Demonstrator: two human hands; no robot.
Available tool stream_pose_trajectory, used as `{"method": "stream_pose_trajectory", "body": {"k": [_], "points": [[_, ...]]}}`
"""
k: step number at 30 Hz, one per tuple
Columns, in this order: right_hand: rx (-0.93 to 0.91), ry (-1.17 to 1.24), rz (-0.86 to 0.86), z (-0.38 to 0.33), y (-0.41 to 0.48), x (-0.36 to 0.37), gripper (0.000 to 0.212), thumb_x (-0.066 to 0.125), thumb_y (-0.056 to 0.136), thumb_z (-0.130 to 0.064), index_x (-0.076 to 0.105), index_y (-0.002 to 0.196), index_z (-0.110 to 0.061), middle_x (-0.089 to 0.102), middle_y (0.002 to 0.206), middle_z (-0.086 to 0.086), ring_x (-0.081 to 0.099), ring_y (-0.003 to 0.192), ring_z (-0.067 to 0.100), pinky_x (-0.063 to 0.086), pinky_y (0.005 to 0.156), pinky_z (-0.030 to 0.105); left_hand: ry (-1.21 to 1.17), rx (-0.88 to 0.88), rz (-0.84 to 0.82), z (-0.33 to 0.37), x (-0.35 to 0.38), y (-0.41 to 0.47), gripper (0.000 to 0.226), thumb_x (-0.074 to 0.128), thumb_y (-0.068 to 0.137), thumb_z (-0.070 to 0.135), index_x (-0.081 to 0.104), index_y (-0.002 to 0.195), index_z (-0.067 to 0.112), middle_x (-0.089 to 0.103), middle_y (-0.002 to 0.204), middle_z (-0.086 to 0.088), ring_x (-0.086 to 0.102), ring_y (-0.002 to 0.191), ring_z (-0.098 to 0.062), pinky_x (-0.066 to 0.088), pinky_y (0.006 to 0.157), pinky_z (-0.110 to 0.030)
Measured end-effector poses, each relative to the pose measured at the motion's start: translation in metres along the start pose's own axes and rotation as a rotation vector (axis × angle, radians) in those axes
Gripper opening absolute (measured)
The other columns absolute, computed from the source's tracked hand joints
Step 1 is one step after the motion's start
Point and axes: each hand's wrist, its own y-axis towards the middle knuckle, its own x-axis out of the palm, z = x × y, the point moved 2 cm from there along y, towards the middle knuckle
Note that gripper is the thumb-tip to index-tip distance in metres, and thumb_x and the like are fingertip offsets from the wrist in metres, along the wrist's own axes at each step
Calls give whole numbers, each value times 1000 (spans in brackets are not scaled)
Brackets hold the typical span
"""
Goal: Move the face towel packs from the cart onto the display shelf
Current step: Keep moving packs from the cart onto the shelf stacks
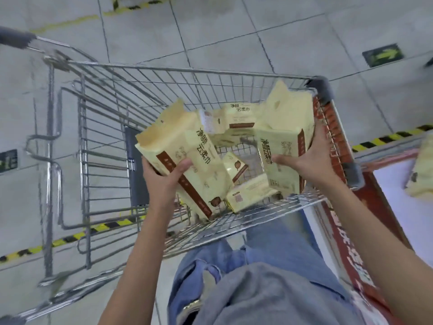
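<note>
A wire shopping cart [164, 73] stands in front of me. My left hand [164, 177] grips a pale yellow face towel pack [185, 146] with brown trim, lifted inside the basket. My right hand [311, 160] grips a second pack [281, 137] at the cart's right side. Several more packs lie low in the basket, one at the back [236, 118] and one near the front [248, 193]. At the far right, one pack [421, 170] lies on the white display shelf [398, 207].
The shelf has a red front edge [351, 242] with white lettering, running right beside the cart. Grey floor tiles carry yellow-black hazard tape [386, 138] and a green arrow sign [383, 55]. The cart's handle [14, 38] is at the far left. My jeans fill the lower middle.
</note>
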Motion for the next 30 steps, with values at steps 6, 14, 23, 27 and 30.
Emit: {"method": "stream_pose_trajectory", "body": {"k": [6, 14, 23, 27, 30], "points": [[8, -19, 238, -24, -77, -22, 107, 91, 48, -34, 32, 136, -16, 44, 126, -6, 44, 118, 9, 40, 102, 36, -47, -10, -207, 18, -3, -8, 122, 90, 29, 57, 44, 133, 11, 69, 104, 8, 65, 103, -14, 54, 84, -31], [225, 27, 627, -3, -217, -60, 114, 89, 44, -48, 33, 137, -16, 46, 135, 6, 45, 125, 20, 38, 104, 44, -24, -80, -622, 31, 68, -49, 105, 85, 32, 37, 45, 128, 21, 67, 103, 10, 67, 94, -6, 52, 84, -27], [557, 218, 985, 58, -375, -38, 100, 93, 47, -18, 37, 130, -21, 54, 122, 0, 52, 111, 17, 43, 89, 34, 119, -93, -1038, 1, 130, -150, 96, 89, 35, 39, 50, 121, 24, 70, 101, 10, 67, 99, -12, 55, 84, -34], [655, 267, 1085, 82, -434, -23, 94, 93, 46, -15, 41, 124, -23, 55, 118, 2, 54, 108, 22, 45, 89, 38, 164, -84, -1175, -21, 139, -206, 86, 86, 42, 35, 52, 121, 24, 72, 98, 12, 68, 95, -9, 56, 72, -25], [687, 320, 1124, 97, -472, -19, 90, 93, 46, -15, 39, 116, -29, 54, 114, 0, 54, 106, 21, 47, 85, 39, 197, -108, -1229, -36, 139, -248, 96, 84, 46, 32, 45, 133, 13, 71, 106, 5, 67, 101, -16, 55, 76, -32]]}}
